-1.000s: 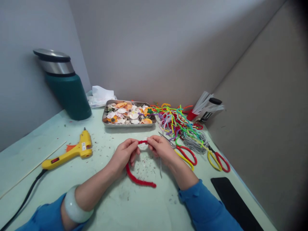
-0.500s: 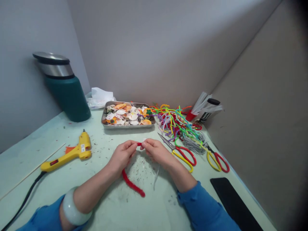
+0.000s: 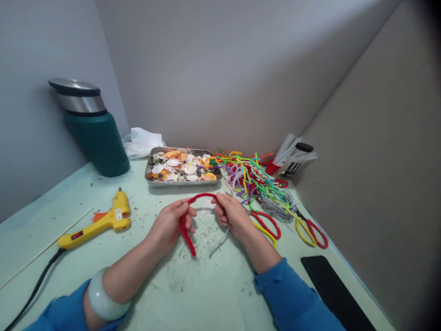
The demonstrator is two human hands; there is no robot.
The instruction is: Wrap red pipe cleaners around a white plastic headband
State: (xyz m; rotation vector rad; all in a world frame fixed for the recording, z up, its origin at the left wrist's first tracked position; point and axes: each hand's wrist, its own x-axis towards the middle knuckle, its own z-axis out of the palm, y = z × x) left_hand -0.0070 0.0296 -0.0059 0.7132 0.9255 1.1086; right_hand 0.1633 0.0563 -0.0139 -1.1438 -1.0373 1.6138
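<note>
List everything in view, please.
Flask: one, teal, back left
Tissues: uncountable, white, beside flask
Glue gun: one, yellow, left
Stick: one, pale, left
Tray: one, silver, back
Shells: many, white, orange, in tray
Pipe cleaners: many, multicoloured, back right
Cup: one, red, back right
Container: one, clear, beside cup
Scissors: two, red-yellow, right
Strip: one, black, front right
Red strand: one, centre
Grey strand: one, centre
Table: one, green, underneath
Walls: three, grey, behind
Left hand: one, bare, centre
Right hand: one, bare, centre
Sleeves: two, blue, front
Bangle: one, pale, front left
</note>
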